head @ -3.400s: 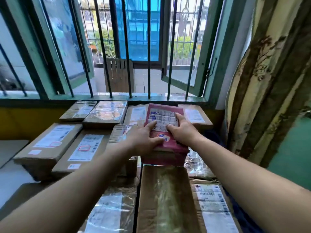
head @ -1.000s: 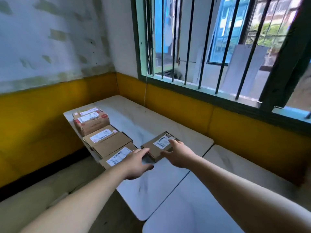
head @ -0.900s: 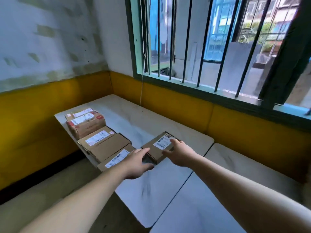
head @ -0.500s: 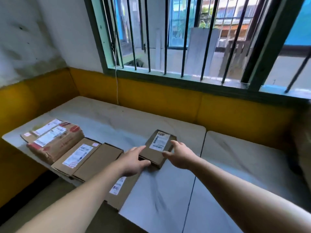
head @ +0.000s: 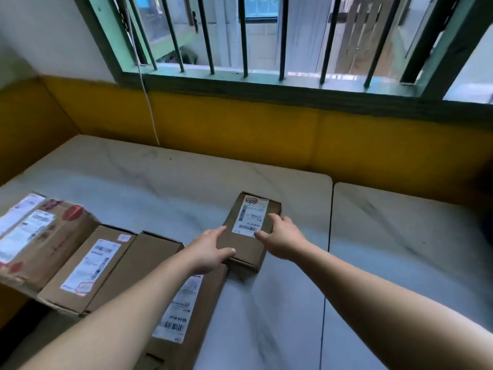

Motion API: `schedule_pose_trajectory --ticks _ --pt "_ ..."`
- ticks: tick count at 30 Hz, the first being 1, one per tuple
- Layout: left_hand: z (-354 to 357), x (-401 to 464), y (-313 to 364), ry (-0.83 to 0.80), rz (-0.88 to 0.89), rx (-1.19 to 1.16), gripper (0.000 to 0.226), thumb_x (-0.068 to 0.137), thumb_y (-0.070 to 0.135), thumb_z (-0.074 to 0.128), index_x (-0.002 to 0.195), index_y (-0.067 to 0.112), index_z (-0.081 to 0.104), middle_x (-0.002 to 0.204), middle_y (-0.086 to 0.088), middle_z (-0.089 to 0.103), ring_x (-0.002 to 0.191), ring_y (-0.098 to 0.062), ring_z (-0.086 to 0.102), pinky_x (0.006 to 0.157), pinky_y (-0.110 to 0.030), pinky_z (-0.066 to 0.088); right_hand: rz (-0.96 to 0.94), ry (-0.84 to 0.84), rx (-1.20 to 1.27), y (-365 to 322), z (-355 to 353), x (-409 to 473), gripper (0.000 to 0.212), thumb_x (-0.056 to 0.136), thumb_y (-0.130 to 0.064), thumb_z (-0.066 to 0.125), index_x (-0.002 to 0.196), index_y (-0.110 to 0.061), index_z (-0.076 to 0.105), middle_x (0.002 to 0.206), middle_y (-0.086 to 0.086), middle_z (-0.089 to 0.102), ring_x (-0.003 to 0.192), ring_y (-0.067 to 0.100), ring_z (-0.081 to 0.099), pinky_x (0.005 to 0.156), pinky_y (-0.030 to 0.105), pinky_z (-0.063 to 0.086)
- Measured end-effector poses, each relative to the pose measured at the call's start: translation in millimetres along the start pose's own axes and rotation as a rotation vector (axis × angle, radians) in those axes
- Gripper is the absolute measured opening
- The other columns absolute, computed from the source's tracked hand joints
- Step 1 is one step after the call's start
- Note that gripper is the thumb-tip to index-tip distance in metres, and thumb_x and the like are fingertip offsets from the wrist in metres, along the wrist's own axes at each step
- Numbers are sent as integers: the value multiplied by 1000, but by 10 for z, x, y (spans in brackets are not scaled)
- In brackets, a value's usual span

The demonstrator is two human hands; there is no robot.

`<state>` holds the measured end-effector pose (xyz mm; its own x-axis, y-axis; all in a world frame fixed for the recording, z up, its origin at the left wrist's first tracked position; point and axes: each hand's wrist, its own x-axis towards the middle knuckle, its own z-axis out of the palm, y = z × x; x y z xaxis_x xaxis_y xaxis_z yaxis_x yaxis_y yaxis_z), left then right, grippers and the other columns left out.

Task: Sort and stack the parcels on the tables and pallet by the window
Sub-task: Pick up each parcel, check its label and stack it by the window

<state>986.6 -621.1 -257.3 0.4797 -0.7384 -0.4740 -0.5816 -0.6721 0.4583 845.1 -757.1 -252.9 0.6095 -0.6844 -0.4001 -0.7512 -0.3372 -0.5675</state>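
Lower left of frame: taped parcel (head: 40, 236) and two labelled cartons (head: 88, 265) in a row along the table (head: 160, 182) edge. Left hand (head: 210, 249), fingers straight, lies flat on the small brown parcel (head: 248, 233) at frame centre, touching its left side. Right hand (head: 280, 239) holds the parcel's right edge, thumb on the label, fingers loosely bent. Second table (head: 400, 236) at right.
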Motion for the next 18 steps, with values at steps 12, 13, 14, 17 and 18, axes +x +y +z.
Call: schedule_pose_trajectory --ticks 12,13,14,17,18 --pt "199 815 -259 -116 66 -151 91 86 37 67 154 23 8 157 -4 24 143 -19 26 117 -31 21 300 120 321 -83 573 400 65 96 -38 56 152 -25 26 154 11 35 137 31 40 108 34 35" --pt "224 845 -270 -126 77 -151 90 86 37 67 154 23 9 157 -6 24 143 -20 26 117 -28 20 329 143 387 -110 612 393 58 97 -33 55 149 -23 33 148 7 46 131 29 47 102 31 38" --pt "231 862 -286 -130 87 -149 88 86 37 67 153 25 12 155 -8 25 141 -22 30 114 -28 22 355 177 444 -133 641 374 52 97 -29 56 145 -22 38 142 4 52 127 27 51 96 29 40" --pt "142 820 -320 -141 123 -195 77 87 31 67 150 26 22 143 -11 30 129 -25 43 106 -22 28 403 304 557 -209 673 300 47 95 -27 58 140 -19 46 137 4 55 116 21 54 87 24 39" --pt "92 797 -329 -134 138 -225 74 87 27 67 149 25 26 140 -11 31 125 -24 46 103 -20 29 413 339 573 -240 670 270 50 96 -28 57 143 -19 43 139 5 51 117 21 52 90 25 39"
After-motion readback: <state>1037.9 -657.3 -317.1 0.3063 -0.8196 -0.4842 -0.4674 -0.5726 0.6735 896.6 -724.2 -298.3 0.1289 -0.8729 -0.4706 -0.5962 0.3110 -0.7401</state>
